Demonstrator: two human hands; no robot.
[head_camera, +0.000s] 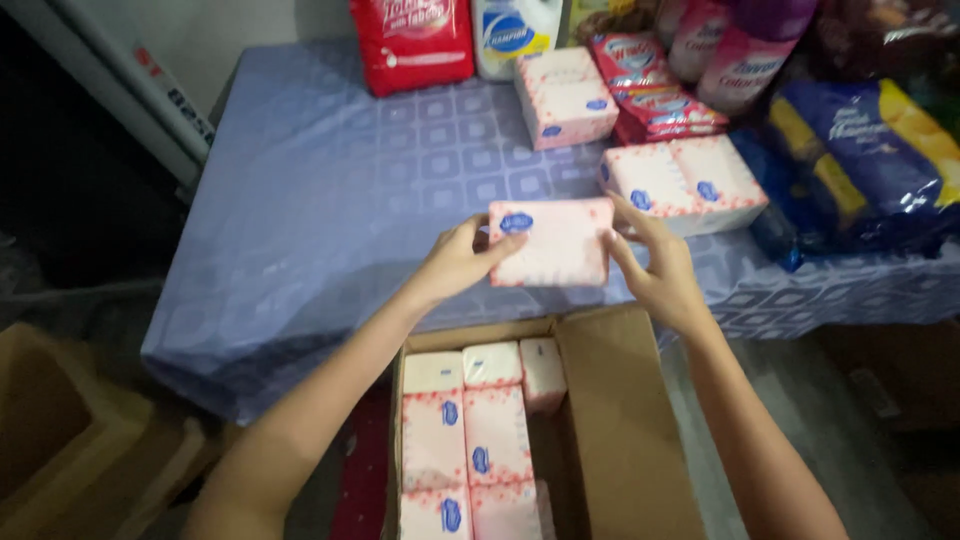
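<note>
A pink and white soft tissue pack (552, 243) is held between both my hands above the table's front edge. My left hand (458, 262) grips its left side and my right hand (655, 270) grips its right side. Below them stands an open cardboard box (615, 420) with several more tissue packs (470, 440) stacked inside. Two more of these packs (685, 182) lie side by side on the table just beyond my right hand, and another pack (565, 97) sits farther back.
The table carries a blue patterned cloth (330, 200). Along its back stand a red bag (412, 42), a white jug (515, 35), and pink packets (660, 95). Blue and yellow bags (865, 160) crowd the right. A brown cardboard box (60, 430) sits at lower left.
</note>
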